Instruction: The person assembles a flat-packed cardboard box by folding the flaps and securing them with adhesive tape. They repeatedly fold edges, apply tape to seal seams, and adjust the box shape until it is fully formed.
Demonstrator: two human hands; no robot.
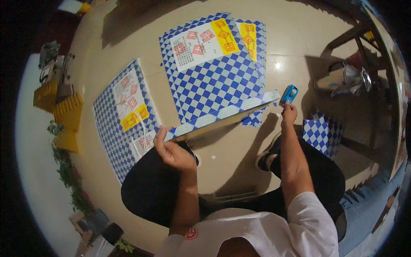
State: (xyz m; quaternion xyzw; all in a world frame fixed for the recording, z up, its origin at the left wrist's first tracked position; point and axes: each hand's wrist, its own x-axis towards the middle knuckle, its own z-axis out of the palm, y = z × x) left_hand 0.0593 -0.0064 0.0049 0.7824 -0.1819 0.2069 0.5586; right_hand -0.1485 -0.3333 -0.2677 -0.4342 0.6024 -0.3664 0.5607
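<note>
A flat panel wrapped in blue-and-white checkered paper stands on edge between my knees, its long pale streaked edge point(227, 112) facing up. At the near left end of that edge is my left hand point(173, 152), its fingers curled against the corner. My right hand point(290, 115) grips a blue tape dispenser point(290, 94) just beyond the panel's right end. Behind the panel, a large checkered sheet point(214, 81) with a white and yellow printed label lies on the floor, overlapping a similar sheet point(258, 47).
To the left lies a thick checkered flat pack point(115, 111) with labels and a pale strap. Checkered paper point(323, 135) lies by my right knee. A dark wooden frame point(364, 55) and metal pots point(353, 81) stand at right. Yellow crates point(68, 111) and plants point(64, 167) line the left.
</note>
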